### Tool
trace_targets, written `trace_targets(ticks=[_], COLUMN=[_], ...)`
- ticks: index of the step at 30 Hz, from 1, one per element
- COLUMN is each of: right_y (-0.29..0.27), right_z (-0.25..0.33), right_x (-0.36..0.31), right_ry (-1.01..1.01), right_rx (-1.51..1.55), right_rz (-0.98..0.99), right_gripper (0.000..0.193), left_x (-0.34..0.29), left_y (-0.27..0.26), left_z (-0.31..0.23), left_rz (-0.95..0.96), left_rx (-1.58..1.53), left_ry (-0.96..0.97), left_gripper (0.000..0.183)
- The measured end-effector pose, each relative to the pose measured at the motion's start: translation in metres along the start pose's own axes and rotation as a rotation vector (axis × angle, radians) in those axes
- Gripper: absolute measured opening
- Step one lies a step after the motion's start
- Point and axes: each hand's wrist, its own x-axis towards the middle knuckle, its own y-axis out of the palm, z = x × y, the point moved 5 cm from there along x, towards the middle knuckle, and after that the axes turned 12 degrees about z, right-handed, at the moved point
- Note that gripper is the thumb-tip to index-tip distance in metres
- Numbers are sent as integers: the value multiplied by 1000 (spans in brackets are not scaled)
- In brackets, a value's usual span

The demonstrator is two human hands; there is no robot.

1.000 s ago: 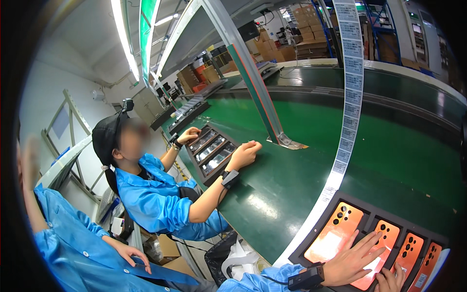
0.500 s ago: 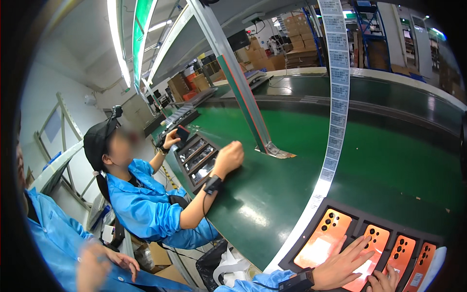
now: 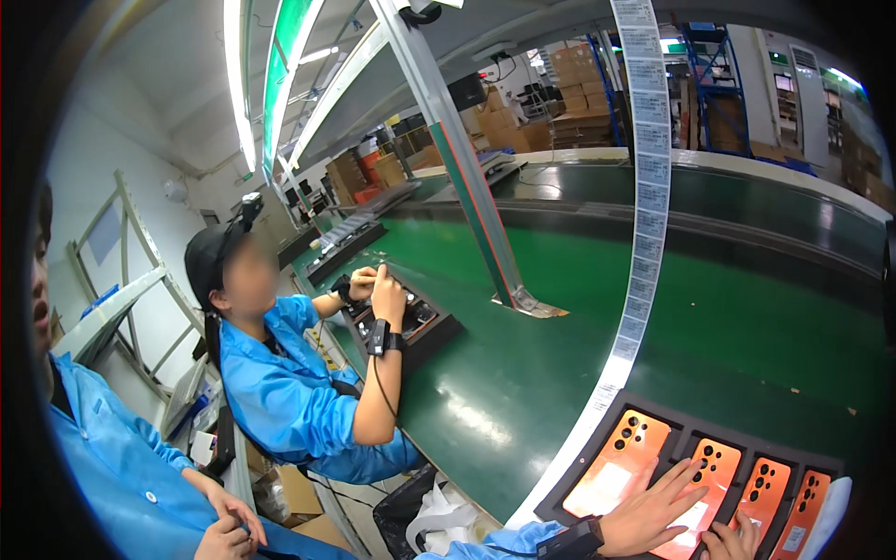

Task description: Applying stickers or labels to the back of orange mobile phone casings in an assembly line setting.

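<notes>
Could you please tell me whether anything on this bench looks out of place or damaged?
Only minor things: small pale scraps lie loose on the green surface beyond the black tray, and the post's base has a ragged brownish edge. The orange phones sit in their slots; no damage is visible.

"What sort of place is this?"
"A factory assembly floor, by the look of it: a long green workbench (image 3: 541, 392), a black tray (image 3: 681, 444) of orange phones (image 3: 627, 459)."
"Anything else?"
"Co-workers (image 3: 280, 383) in blue coats (image 3: 117, 457), tube lights (image 3: 239, 84) overhead, cartons (image 3: 577, 79) stacked behind."
</notes>
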Motion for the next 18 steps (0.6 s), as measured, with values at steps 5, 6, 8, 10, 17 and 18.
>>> trace_targets(ticks=[5,6,8,10,17,18], right_y=[1,0,-1,15,4,1], right_z=[4,6,9,-19,-5,-3], right_x=[-1,-1,-2,1,-2,-4], right_ry=[-58,-59,-67,37,-89,-105], right_rx=[-1,6,-3,-23,-40,-47], right_rz=[-22,-16,4,60,15,2], right_gripper=[26,26,27,28,29,28], left_x=[-3,-5,-5,36,25,22], left_y=[-1,-2,-2,28,16,17], left_z=[-3,-7,-8,15,7,1], left_rz=[4,1,-10,35,-5,-6], left_rx=[10,15,14,-105,-48,-22], left_ry=[-14,-22,-27,30,-73,-92], left_gripper=[72,72,72,73,74,74])
